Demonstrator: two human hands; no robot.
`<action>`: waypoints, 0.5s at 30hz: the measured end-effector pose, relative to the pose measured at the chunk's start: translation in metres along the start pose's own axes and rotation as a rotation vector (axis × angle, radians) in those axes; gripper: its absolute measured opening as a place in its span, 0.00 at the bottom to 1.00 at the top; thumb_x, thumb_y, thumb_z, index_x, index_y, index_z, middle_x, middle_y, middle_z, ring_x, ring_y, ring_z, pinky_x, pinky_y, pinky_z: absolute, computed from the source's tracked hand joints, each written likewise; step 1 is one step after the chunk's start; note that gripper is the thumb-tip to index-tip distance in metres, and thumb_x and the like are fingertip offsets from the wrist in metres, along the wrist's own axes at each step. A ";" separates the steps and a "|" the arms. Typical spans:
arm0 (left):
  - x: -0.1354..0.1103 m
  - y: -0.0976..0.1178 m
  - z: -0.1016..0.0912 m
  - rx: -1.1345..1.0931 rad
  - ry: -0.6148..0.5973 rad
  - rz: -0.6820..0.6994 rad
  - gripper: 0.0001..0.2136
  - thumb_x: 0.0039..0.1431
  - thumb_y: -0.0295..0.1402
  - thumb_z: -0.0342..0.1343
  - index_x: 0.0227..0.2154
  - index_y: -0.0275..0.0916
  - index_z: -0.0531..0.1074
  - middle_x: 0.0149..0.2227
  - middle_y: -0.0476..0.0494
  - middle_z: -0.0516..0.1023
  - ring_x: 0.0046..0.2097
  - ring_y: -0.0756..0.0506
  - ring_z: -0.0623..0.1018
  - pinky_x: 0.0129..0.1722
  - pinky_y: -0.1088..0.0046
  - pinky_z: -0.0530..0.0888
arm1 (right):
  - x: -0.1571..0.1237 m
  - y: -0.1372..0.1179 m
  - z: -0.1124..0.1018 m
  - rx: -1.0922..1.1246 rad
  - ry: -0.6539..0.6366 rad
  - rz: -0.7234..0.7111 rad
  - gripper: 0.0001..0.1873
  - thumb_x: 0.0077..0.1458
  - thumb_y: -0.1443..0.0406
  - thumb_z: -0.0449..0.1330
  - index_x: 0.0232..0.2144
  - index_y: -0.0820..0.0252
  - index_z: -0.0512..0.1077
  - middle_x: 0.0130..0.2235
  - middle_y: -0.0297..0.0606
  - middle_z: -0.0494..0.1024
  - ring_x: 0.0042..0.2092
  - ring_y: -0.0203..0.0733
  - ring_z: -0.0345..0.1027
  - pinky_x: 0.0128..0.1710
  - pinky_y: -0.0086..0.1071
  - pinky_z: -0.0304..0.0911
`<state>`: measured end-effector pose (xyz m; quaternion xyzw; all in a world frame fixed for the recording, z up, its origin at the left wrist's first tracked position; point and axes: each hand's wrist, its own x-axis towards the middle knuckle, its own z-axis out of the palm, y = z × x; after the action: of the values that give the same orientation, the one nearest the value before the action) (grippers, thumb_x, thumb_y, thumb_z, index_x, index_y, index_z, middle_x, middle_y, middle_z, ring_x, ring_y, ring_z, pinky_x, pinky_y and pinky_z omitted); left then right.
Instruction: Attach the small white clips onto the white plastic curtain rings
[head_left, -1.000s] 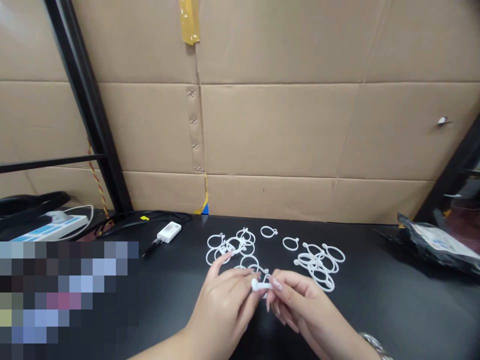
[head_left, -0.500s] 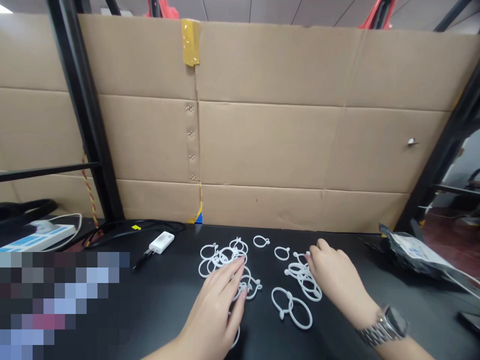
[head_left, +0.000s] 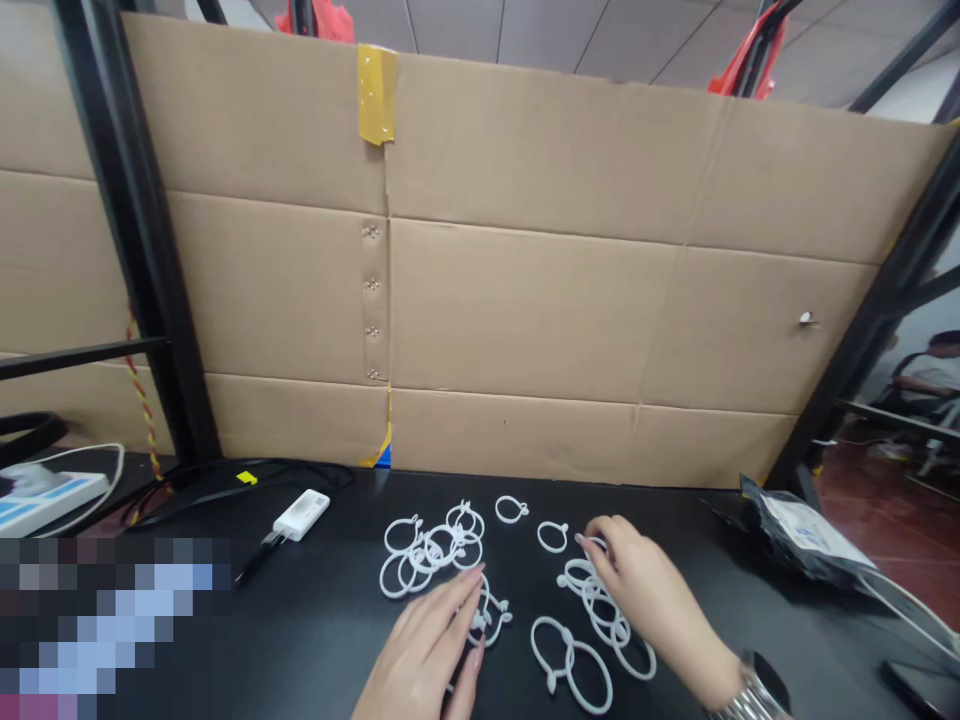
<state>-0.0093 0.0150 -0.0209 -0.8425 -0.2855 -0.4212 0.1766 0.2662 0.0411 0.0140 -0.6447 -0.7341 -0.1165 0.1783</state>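
We work at a black table [head_left: 750, 620] set against a cardboard wall [head_left: 525, 300], with a dark plastic bag [head_left: 795, 530] at the far right and a white adapter [head_left: 300, 514] to the left. White plastic rings lie in three lots: a left cluster [head_left: 429, 548], a right pile [head_left: 600, 608] and a joined pair [head_left: 570, 662] nearest us.

Our right hand [head_left: 645, 590] lies on the right pile, fingers loosely curled at its far edge; whether that grip has closed on a ring we cannot tell. Our left hand [head_left: 431, 650] rests flat and open by the small rings [head_left: 487, 618] under the left cluster, holding nothing.

We judge this a pick-up step: each hand seeks a fresh ring. Next we need to pinch a single ring free of its tangled neighbours.
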 end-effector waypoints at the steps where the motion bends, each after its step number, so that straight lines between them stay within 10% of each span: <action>1: 0.000 0.001 0.001 0.005 0.015 0.004 0.15 0.59 0.25 0.50 0.49 0.32 0.68 0.47 0.35 0.78 0.47 0.44 0.79 0.43 0.72 0.78 | 0.003 -0.002 0.003 0.077 -0.033 -0.032 0.08 0.61 0.65 0.50 0.39 0.59 0.69 0.32 0.38 0.72 0.31 0.42 0.69 0.32 0.34 0.62; 15: 0.010 -0.001 -0.005 -0.026 0.017 -0.029 0.16 0.57 0.21 0.48 0.48 0.29 0.69 0.46 0.32 0.78 0.47 0.41 0.79 0.41 0.66 0.80 | 0.099 -0.036 0.067 0.385 -0.374 -0.157 0.10 0.58 0.60 0.58 0.36 0.62 0.71 0.39 0.37 0.74 0.36 0.39 0.69 0.36 0.37 0.67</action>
<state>-0.0082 0.0161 -0.0099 -0.8370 -0.2907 -0.4344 0.1621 0.2130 0.1525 -0.0040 -0.5504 -0.8106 0.1328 0.1494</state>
